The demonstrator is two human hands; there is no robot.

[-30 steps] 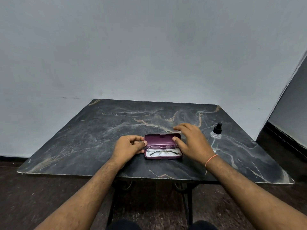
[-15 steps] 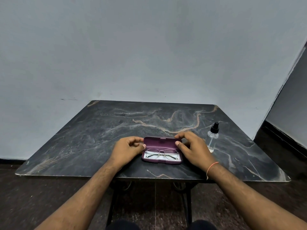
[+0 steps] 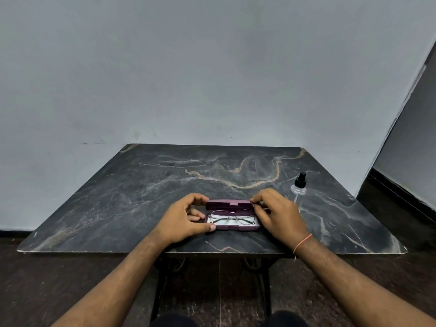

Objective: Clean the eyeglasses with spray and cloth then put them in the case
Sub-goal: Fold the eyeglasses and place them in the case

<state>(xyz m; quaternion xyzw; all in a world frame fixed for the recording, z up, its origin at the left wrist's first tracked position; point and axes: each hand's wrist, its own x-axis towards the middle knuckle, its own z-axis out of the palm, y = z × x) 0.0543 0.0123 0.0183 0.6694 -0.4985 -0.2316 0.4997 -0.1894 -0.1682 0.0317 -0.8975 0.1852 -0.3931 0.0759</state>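
Note:
A maroon eyeglass case lies near the front middle of the dark marble table, its lid raised part way. Thin-framed eyeglasses rest folded inside it on a white cloth. My left hand grips the case's left end, thumb on the front edge and fingers on the lid. My right hand holds the right end, fingertips pinching the lid's corner. A clear spray bottle with a black nozzle stands just behind and to the right of my right hand.
A pale wall stands right behind the table's far edge. A dark wall panel and skirting run along the right. The table's front edge is close to my body, with an iron table base and dark floor below.
Both hands have shifted onto the case's ends and the lid has tilted up from lying flat. My right hand drew in from a spread position over the case.

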